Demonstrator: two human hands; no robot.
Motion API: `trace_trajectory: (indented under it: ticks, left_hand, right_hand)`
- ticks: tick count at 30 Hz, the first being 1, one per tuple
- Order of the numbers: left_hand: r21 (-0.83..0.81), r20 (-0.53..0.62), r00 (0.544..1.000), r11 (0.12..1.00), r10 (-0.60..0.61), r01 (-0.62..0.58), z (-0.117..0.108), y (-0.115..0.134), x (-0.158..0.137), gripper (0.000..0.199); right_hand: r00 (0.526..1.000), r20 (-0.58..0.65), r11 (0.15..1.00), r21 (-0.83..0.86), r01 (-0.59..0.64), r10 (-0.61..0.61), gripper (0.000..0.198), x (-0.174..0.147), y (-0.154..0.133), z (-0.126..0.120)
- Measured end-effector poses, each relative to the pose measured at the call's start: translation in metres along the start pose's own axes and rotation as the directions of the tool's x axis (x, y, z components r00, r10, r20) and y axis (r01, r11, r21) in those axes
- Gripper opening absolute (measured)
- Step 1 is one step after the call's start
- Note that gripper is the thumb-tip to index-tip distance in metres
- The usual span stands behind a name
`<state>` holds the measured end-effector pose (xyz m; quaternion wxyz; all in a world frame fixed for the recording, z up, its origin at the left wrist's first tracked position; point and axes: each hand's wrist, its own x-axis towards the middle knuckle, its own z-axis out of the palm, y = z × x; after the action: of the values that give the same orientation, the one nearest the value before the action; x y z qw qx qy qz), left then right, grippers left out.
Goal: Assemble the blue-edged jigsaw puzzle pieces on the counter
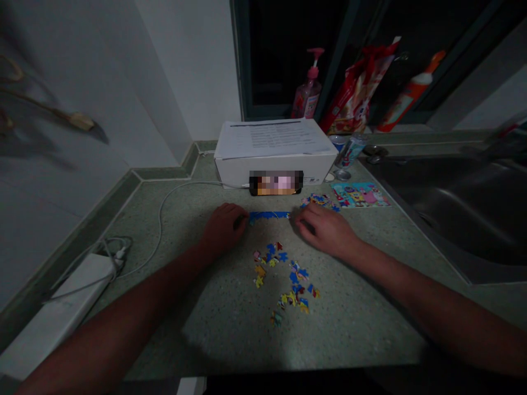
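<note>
Speckled green countertop [349,312] is spreading under everything. White rectangular box [234,171] is sitting behind the hands. Bare left hand [224,229] and bare right hand [326,227] are resting apart, fingers curled, at opposite ends of a narrow blue puzzle strip [269,215]; cannot tell whether either is pinching it. Small multicoloured jigsaw pieces [291,298] are lying scattered, nearer the person.

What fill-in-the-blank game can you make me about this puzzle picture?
1. The strip of puzzle pieces between the two hands is mostly ____ in colour.
2. A printed sheet lies on top of the white ____.
3. The hand nearer the sink is the person's ____ one.

Missing words: blue; box; right.
</note>
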<state>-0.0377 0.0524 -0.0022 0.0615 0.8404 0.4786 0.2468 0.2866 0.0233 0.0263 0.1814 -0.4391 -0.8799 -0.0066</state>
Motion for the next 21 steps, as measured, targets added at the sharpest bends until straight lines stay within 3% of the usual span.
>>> trace_trajectory:
  ticks: [5,21]
  left_hand:
    - [0.013,-0.007,1.0,0.999,0.029,-0.029,0.001,-0.001,-0.001,0.016]
    - [-0.012,0.008,1.0,1.0,0.029,-0.028,0.0,0.001,-0.001,0.02]
  right_hand:
    - [0.995,0.098,0.999,0.009,0.035,-0.035,0.021,-0.002,-0.005,0.006]
    - [0.996,0.085,1.0,-0.01,-0.021,0.022,0.015,-0.002,-0.012,0.012]
